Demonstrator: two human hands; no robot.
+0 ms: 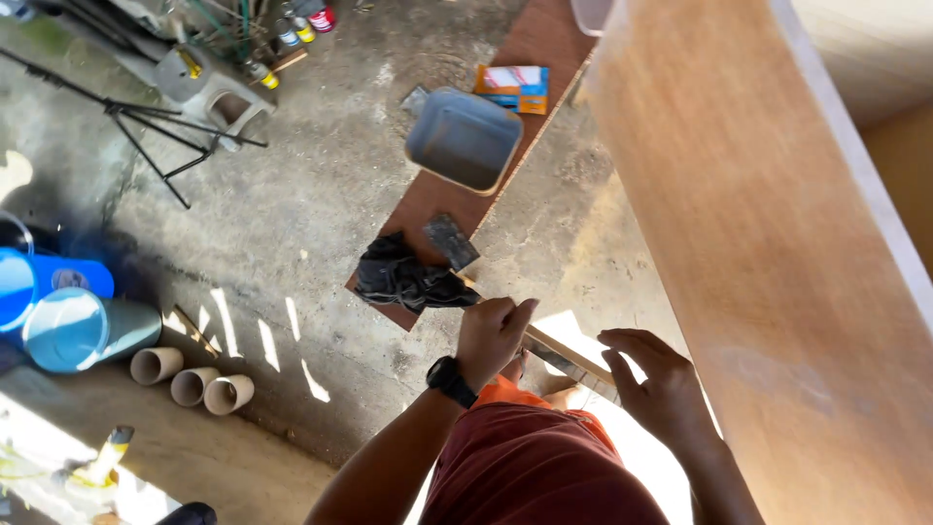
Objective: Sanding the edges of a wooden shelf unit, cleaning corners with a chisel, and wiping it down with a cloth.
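Observation:
My left hand (491,335), with a black watch on the wrist, is closed around the handle of a putty knife (451,241). The knife's dark, dusty blade points away from me over the edge of a brown board (428,199) lying on the floor. My right hand (656,384) hovers with curled, spread fingers above the near end of a pale wooden strip (569,352) that runs between both hands. Whether it touches the strip I cannot tell. A crumpled black cloth (403,277) lies on the board just beyond my left hand.
A big tan wooden panel (777,243) stands close on my right. A grey basin (465,139) and an orange-blue box (513,87) sit on the board. To the left are blue buckets (58,316), cardboard tubes (194,384), a tripod (146,126) and a concrete block (209,92).

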